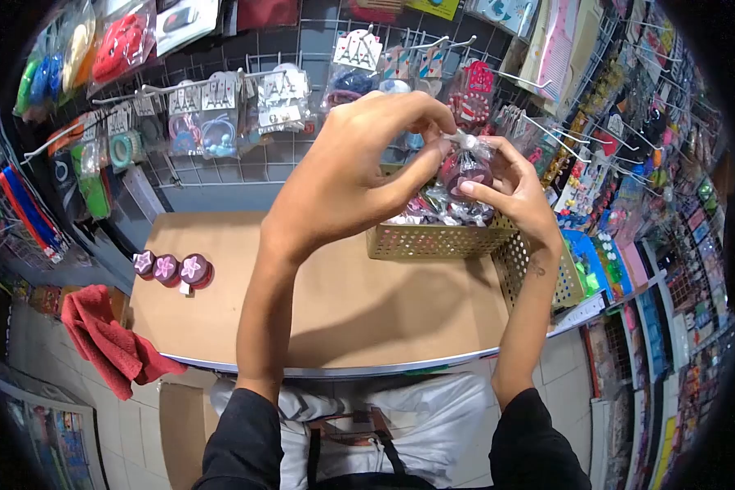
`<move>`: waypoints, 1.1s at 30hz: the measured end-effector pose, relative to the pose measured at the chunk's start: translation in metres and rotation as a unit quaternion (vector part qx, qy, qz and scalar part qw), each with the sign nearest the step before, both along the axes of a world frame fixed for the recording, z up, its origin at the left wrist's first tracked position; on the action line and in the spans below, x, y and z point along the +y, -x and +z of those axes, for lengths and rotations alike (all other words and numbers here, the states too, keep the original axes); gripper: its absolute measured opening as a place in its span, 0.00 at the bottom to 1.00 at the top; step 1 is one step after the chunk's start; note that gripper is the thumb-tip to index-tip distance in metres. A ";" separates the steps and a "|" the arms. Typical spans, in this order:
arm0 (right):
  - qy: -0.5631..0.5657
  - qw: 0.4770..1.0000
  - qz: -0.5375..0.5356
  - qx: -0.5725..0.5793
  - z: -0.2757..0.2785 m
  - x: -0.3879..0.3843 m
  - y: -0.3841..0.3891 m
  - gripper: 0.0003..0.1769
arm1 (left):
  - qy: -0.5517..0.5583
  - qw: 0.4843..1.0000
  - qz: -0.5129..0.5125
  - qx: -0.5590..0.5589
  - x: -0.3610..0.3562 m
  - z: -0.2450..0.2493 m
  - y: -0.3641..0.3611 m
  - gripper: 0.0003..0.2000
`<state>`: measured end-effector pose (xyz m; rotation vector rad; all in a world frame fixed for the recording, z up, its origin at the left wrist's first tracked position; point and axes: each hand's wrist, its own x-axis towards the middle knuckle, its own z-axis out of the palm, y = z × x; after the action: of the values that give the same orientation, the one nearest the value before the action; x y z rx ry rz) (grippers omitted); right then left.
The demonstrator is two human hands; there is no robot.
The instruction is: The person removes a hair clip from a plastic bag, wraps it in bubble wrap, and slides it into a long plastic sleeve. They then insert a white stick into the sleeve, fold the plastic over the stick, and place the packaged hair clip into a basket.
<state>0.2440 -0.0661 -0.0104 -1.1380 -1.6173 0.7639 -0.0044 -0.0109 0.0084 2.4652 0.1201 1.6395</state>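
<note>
My right hand (518,192) grips a small clear plastic bag (467,163) with a round, dark purple item inside, thumb in front and fingers behind. At the bag's gathered, knotted-looking top, the thumb and fingertips of my left hand (343,175) pinch the plastic. Both hands are raised above a gold perforated basket (433,242) filled with small wrapped pieces. On the left of the brown table (359,318), three round purple pieces with pink flower designs (166,268) lie in a row. A small white tag sticks out beside the rightmost one.
A red cloth (110,339) hangs over the table's left corner. Another gold perforated basket wall (531,273) stands at the right. Behind the table, a wire grid (220,169) carries hooks with packaged hair ties and accessories. More packed shelves (694,359) line the right side.
</note>
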 end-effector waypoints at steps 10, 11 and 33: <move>0.066 0.963 0.094 -0.243 -0.026 0.053 -0.016 0.24 | 0.132 0.962 0.049 0.232 0.028 -0.022 0.020 0.13; 0.115 0.955 0.114 -0.248 -0.027 0.061 -0.013 0.24 | 0.146 0.958 0.066 0.239 0.031 -0.025 0.021 0.13; 0.264 0.924 0.126 -0.245 -0.068 0.089 -0.010 0.24 | 0.257 0.879 0.120 0.384 0.030 -0.030 0.015 0.20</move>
<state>0.2536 0.0226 -0.0782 -1.6171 -2.0709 1.2027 -0.0196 0.0195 -0.0218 2.5366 0.8641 0.4624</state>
